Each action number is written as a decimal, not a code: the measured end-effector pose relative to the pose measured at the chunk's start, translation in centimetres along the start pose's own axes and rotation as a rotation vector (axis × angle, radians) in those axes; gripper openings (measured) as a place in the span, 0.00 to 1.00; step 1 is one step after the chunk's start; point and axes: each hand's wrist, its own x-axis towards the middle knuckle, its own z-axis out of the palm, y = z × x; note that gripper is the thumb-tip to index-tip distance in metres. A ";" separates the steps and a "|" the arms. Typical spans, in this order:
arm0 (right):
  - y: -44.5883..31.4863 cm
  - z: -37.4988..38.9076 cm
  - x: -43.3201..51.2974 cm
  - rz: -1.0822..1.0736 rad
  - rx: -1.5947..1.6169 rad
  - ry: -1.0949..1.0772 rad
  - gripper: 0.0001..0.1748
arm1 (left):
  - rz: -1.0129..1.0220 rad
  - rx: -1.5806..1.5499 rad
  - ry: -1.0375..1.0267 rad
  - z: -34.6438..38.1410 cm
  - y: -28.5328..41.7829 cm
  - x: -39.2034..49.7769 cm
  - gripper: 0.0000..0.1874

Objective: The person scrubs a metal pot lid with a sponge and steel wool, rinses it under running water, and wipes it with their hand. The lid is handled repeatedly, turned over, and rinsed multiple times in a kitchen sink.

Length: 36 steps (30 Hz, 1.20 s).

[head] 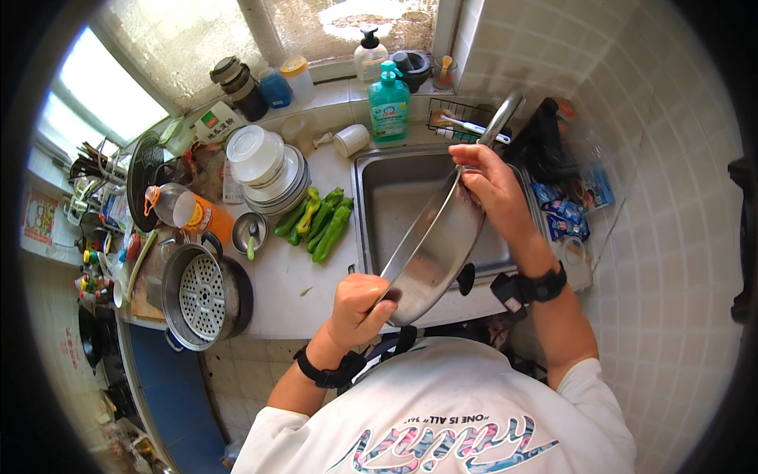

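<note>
A wide stainless steel basin point(441, 252) is tipped on its side between my two hands, over the front part of the metal sink point(402, 195). My left hand point(361, 305) grips the lower rim, with the thumb near the outside wall. At the upper end of the rim, just below the faucet point(502, 115), my right hand point(491, 189) holds on. Both wrists wear black straps. Green peppers point(323, 224) lie on the white counter left of the sink. The basin hides part of the sink.
Left of the peppers are stacked bowls and plates point(275, 178), a small metal bowl point(241, 234), an orange drink bottle point(201, 216) and a steamer pot point(201, 296). A green pump bottle point(389, 106) stands behind the sink. Blue packets point(562, 213) lie at the right.
</note>
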 end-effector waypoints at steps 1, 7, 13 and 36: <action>0.3 -0.9 0.6 0.084 0.042 -0.144 0.17 | -0.009 0.009 0.008 0.1 -0.1 -0.2 0.19; 1.5 -3.8 2.6 0.251 0.032 -0.549 0.11 | -0.074 0.027 0.073 0.1 -0.4 -1.3 0.22; -0.3 -2.9 2.6 0.092 -0.330 -0.520 0.12 | -0.525 -0.167 -0.063 -1.2 -0.1 -0.1 0.15; 2.1 -2.1 1.1 0.520 -0.143 -0.544 0.24 | -0.656 -0.099 0.151 2.8 -0.4 3.3 0.16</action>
